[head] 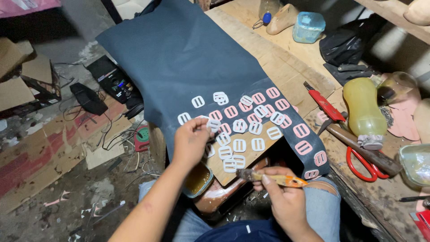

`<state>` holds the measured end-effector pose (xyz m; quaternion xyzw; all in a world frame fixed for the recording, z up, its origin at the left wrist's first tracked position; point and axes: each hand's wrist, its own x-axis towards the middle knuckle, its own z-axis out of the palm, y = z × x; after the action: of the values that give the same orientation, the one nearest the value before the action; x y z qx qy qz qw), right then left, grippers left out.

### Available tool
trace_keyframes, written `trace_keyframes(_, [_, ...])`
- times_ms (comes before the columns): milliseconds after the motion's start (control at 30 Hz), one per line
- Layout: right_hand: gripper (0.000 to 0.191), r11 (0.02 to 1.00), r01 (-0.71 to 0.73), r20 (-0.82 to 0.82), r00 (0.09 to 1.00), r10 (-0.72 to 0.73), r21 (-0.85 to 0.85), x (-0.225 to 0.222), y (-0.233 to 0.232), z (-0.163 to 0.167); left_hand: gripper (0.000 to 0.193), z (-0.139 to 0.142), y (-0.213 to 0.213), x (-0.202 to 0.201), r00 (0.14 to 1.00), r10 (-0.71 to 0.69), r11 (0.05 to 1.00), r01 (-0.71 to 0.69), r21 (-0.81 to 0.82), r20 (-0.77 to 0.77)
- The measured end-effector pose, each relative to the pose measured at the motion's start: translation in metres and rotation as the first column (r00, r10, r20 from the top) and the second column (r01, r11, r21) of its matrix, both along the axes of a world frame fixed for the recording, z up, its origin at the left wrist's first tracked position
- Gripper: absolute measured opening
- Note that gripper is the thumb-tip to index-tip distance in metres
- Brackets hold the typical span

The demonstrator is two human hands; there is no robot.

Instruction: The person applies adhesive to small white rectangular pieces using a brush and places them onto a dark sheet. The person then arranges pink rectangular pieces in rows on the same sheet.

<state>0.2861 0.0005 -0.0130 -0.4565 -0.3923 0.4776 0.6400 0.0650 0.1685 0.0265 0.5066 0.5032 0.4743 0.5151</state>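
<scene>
Left hand (191, 142) fingers pinching a buckle (213, 125) above board (251, 154). Right hand (280, 195) fingers clenched around brush (273, 179), just below board. Glue tub (198, 180) left of board.

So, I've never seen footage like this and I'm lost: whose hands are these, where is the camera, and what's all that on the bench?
The single picture comes from a camera worn on a person's head, looking down at their own bare hands. The left hand pinches a small white buckle-shaped piece. The right hand holds a glue-stained brush. Many white and pink pieces lie on a dark sheet draped over a wooden bench. Nearby lie red scissors and a yellow bottle.
</scene>
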Motion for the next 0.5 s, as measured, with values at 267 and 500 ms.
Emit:
trace_keyframes(267, [0.022, 0.996, -0.029, 0.345, 0.939, -0.003, 0.088, -0.020, 0.010, 0.051, 0.022, 0.007, -0.112, 0.005, 0.998, 0.035, 0.991, -0.028, -0.131, 0.055])
trace_keyframes(500, [0.020, 0.992, -0.018, 0.309, 0.951, -0.023, 0.128, -0.024, 0.007, 0.062, 0.020, 0.016, -0.129, -0.001, 0.976, 0.070, 0.989, -0.042, -0.142, 0.205])
